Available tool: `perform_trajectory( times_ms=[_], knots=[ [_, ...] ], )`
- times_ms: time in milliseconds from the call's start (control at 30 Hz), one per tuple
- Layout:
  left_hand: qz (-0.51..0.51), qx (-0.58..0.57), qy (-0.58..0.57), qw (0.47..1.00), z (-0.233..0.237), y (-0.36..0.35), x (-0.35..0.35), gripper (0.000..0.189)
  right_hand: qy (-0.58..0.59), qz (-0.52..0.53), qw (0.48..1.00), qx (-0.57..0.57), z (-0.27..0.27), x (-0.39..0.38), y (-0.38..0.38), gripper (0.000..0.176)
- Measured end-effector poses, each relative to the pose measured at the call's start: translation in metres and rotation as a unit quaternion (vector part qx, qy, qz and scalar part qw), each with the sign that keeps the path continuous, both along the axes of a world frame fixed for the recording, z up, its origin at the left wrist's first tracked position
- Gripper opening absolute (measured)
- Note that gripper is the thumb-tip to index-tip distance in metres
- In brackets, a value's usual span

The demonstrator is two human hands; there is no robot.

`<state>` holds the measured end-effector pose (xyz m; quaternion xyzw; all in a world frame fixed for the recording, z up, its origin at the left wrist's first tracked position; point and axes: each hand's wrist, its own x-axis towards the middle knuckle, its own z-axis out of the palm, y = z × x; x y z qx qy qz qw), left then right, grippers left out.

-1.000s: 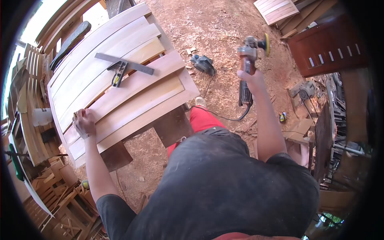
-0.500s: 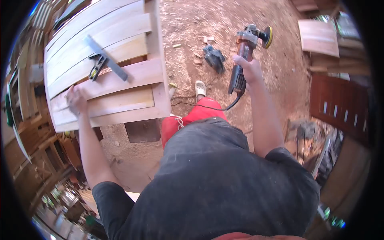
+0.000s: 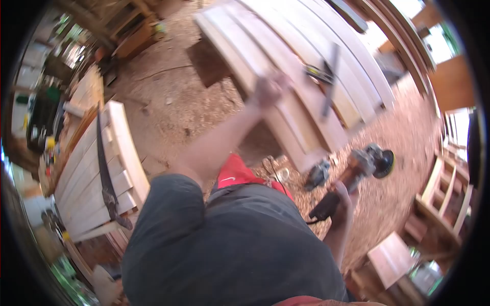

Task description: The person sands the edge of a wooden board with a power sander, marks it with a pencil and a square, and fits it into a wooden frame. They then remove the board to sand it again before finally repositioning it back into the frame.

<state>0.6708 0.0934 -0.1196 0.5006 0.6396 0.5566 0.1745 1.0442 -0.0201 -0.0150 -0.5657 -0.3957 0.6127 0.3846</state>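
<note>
My right hand (image 3: 347,196) is wrapped around an angle grinder (image 3: 351,176) with a round yellow-edged pad (image 3: 385,164). The grinder is off the near right corner of a slatted wooden panel (image 3: 311,125), pad pointing away from me. My left hand (image 3: 271,91) is on the panel's slats, its fingers smeared by motion. A combination square (image 3: 332,84) with a metal blade lies across the slats, to the right of that hand. Below the panel's corner, a dark blue-grey power tool (image 3: 317,176) rests on the ground.
On my left stands a second slatted panel (image 3: 84,171) with a long dark bar clamp (image 3: 104,171) across it. Wood shavings cover the ground (image 3: 178,109). A cord trails near my legs. Wooden frames (image 3: 446,196) and a pale board (image 3: 392,259) are at right.
My view has turned left, so the panel appears farther right and the second slatted panel shows. The grinder remains in my right hand, and my left hand is still at the panel.
</note>
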Motion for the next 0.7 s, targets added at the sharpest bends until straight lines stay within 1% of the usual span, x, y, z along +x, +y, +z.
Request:
perform_trajectory(
  times_ms=[33, 67, 100, 133, 167, 233, 300, 333, 400, 467, 500, 533, 567, 600, 667, 700],
  knots=[
    [-0.043, -0.045, -0.021, 0.998, 0.031, -0.043, 0.013, 0.023, -0.003, 0.014, 1.000, 0.015, 0.005, -0.014, -0.004, 0.052],
    [-0.110, -0.094, -0.125, 0.982, 0.018, -0.067, 0.019, 0.019, -0.016, 0.031, 0.999, 0.015, 0.013, -0.034, -0.008, 0.056],
    [-0.159, -0.090, -0.167, 0.969, -0.002, -0.087, 0.023, 0.021, -0.012, 0.045, 0.999, 0.026, 0.017, -0.058, -0.012, 0.056],
    [-0.216, -0.127, -0.207, 0.946, 0.011, -0.112, 0.017, 0.022, -0.007, 0.058, 0.998, 0.036, 0.021, -0.084, -0.015, 0.057],
    [-0.266, -0.138, -0.169, 0.939, 0.007, -0.133, 0.009, 0.032, -0.003, 0.073, 0.996, 0.048, 0.024, -0.113, -0.018, 0.058],
    [-0.394, -0.141, -0.246, 0.874, 0.012, -0.166, -0.013, 0.047, 0.000, 0.093, 0.994, 0.058, 0.023, -0.171, -0.023, 0.058],
    [-0.456, -0.173, -0.281, 0.827, 0.034, -0.191, -0.050, 0.057, 0.003, 0.129, 0.991, 0.044, 0.022, -0.224, -0.028, 0.058],
    [-0.467, -0.197, -0.289, 0.812, 0.033, -0.199, -0.065, 0.057, -0.009, 0.140, 0.989, 0.038, 0.019, -0.250, -0.027, 0.051],
    [-0.492, -0.245, -0.283, 0.786, 0.031, -0.202, -0.103, 0.058, -0.048, 0.218, 0.974, 0.037, 0.028, -0.301, -0.025, 0.047],
    [-0.444, -0.250, -0.193, 0.839, 0.058, -0.215, -0.155, 0.060, -0.062, 0.275, 0.959, 0.037, 0.028, -0.350, -0.022, 0.040],
    [-0.415, -0.255, -0.154, 0.860, 0.066, -0.224, -0.176, 0.061, -0.079, 0.306, 0.947, 0.056, 0.029, -0.372, -0.024, 0.040],
    [-0.356, -0.232, -0.088, 0.901, 0.059, -0.235, -0.196, 0.064, -0.097, 0.340, 0.932, 0.073, 0.029, -0.395, -0.026, 0.041],
    [-0.287, -0.249, -0.041, 0.924, 0.052, -0.250, -0.218, 0.066, -0.114, 0.378, 0.914, 0.091, 0.028, -0.416, -0.028, 0.041],
    [-0.211, -0.291, 0.005, 0.933, 0.047, -0.265, -0.242, 0.065, -0.129, 0.426, 0.890, 0.096, 0.027, -0.435, -0.029, 0.037],
    [-0.033, -0.341, 0.027, 0.939, 0.058, -0.316, -0.282, 0.064, -0.129, 0.509, 0.844, 0.113, 0.016, -0.468, -0.033, 0.039],
    [0.042, -0.364, -0.004, 0.930, 0.070, -0.346, -0.302, 0.070, -0.121, 0.544, 0.821, 0.125, 0.006, -0.487, -0.034, 0.040]
  ],
)
